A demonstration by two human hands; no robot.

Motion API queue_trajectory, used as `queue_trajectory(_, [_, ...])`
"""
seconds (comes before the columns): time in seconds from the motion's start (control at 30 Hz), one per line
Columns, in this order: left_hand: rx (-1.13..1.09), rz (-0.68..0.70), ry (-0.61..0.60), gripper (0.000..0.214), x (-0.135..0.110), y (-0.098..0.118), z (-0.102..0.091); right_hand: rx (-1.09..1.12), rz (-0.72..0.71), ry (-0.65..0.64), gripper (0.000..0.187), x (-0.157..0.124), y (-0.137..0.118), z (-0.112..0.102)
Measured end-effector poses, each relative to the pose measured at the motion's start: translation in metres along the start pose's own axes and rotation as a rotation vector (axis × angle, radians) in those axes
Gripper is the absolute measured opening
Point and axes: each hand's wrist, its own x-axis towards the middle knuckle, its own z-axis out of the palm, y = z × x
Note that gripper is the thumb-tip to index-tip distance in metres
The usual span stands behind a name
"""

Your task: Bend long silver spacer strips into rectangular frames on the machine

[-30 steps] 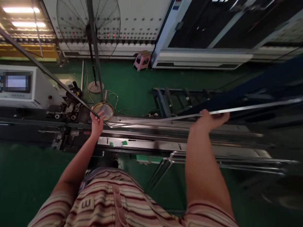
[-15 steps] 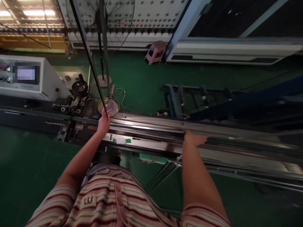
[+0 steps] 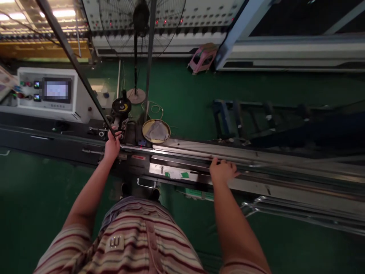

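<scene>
My left hand (image 3: 111, 146) is closed on a long, thin metal strip (image 3: 74, 62), at the lower end of its dark length slanting up to the upper left. From this hand, a shiny perforated strip (image 3: 165, 152) runs right along the bench; whether both are one bent piece I cannot tell. Over that bright strip, my right hand (image 3: 224, 170) is curled, fingertips at its edge. Just behind my left hand sits a clamp mechanism with a black round knob (image 3: 121, 107). A round yellow-rimmed tray (image 3: 156, 141) holding grey cloth stands at the bench's back edge.
A white control box with a screen (image 3: 56, 90) stands on the bench at left. Behind are a standing fan (image 3: 141, 17), a pink stool (image 3: 203, 61) and a blue rack (image 3: 225, 120). Metal rails (image 3: 285, 213) project at front right. Another upright bar (image 3: 151, 57) rises behind the tray.
My left hand has moved left along the bench to the clamp mechanism, the slanting strip going with it. My right hand has shifted left along the bench too. The view has swung left.
</scene>
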Motion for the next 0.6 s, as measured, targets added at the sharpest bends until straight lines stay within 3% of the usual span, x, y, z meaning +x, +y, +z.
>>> queue_trajectory(0.2, [0.077, 0.005, 0.068, 0.052, 0.018, -0.051, -0.086, -0.016, -0.084, -0.038, 0.052, -0.064, -0.09, -0.008])
queue_trajectory(0.33, [0.077, -0.001, 0.117, 0.051, 0.031, -0.082, -0.144, 0.043, -0.229, -0.042, 0.055, -0.106, -0.128, -0.003])
queue_trajectory(0.47, [0.144, -0.052, 0.145, 0.052, 0.043, -0.106, -0.197, 0.245, -0.401, -0.128, 0.05, -0.124, -0.125, -0.004])
queue_trajectory(0.53, [0.268, -0.108, 0.171, 0.055, 0.05, -0.122, -0.221, 0.346, -0.3, -0.104, 0.051, -0.116, -0.113, -0.011])
queue_trajectory(0.6, [0.42, -0.176, 0.195, 0.067, 0.058, -0.142, -0.245, 0.428, -0.063, -0.027, 0.065, -0.099, -0.1, -0.025])
